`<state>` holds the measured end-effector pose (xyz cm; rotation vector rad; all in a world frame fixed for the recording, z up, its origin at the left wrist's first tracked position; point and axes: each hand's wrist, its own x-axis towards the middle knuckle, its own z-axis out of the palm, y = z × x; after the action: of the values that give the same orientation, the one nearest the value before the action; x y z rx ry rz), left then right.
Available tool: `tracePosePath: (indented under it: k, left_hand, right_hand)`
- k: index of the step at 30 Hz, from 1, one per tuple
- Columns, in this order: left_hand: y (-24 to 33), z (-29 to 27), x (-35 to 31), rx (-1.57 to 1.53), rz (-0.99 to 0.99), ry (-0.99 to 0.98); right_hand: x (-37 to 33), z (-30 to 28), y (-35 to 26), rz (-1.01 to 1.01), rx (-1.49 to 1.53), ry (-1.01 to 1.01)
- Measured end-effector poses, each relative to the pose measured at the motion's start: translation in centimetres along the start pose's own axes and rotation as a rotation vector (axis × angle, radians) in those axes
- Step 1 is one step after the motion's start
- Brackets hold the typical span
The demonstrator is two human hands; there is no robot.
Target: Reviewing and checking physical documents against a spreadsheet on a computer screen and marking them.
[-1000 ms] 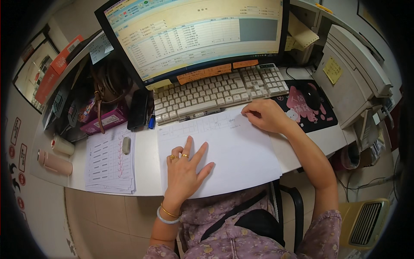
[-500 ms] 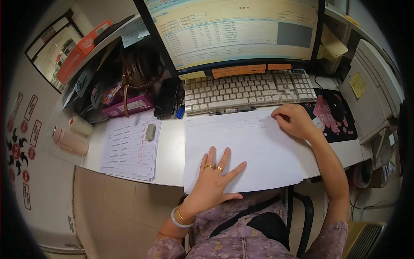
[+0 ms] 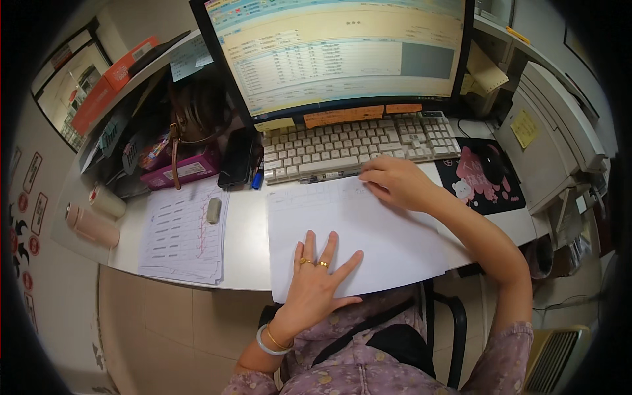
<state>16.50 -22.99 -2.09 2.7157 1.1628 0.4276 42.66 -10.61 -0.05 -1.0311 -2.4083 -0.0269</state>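
- Left hand lies spread on white paper, grip released.
- Right hand is at the paper's top edge; its grip I cannot tell.
- Paper lies on tabletop, near keyboard.

the camera, the left one of two, is worn on the head and looks down and ahead over the tabletop. the left hand and right hand are near it; the screen is farther off. the wide view bends straight edges.
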Motion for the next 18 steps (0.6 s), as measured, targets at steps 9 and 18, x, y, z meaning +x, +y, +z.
tracePosePath:
  k: [9, 18]
  left_hand:
    - [0.1, -0.2, 0.1, -0.013, 0.006, -0.001]
    - [0.0, 0.2, -0.1, 0.049, 0.046, 0.002]
  right_hand:
    - [3.6, 2.7, -0.3, 0.02, -0.279, -0.109]
    - [3.3, 3.7, -0.9, -0.041, -0.354, 0.003]
